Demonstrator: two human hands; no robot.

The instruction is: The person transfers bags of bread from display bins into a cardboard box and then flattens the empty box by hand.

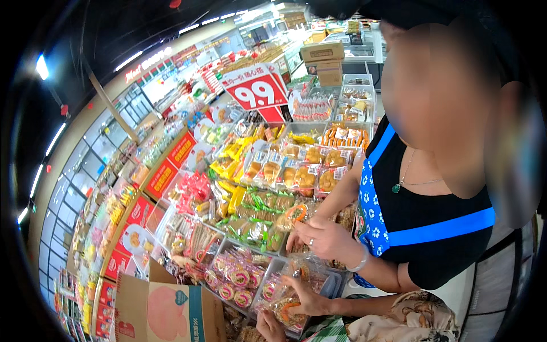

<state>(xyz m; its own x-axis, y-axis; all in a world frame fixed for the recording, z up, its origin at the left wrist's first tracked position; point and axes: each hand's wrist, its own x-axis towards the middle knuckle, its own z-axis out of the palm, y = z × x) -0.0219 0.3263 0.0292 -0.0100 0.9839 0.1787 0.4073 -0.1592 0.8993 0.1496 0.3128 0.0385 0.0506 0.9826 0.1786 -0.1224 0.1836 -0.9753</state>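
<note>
Near the bottom edge, my right hand (308, 300), coming out of a patterned sleeve, grips a clear pack of nutty snacks with an orange label (287, 315). Close to that pack's lower left edge are the fingers of my left hand (270, 328); whether they pinch it cannot be told. Beneath and around them lie bins of wrapped snacks, among them pink-and-white round packs (240, 278). Across from me, a person in a blue apron (374, 209) has one hand (335, 239) on another orange-labelled pack (295, 213); their other hand is partly hidden behind it.
An open cardboard box (171, 303) stands at the lower left. Further back are bins of bagged pastries (305, 175), green-trimmed packs (252, 228) and yellow packs (233, 156), with a red price sign (256, 92) above. Cardboard cartons (329, 72) are stacked at the back.
</note>
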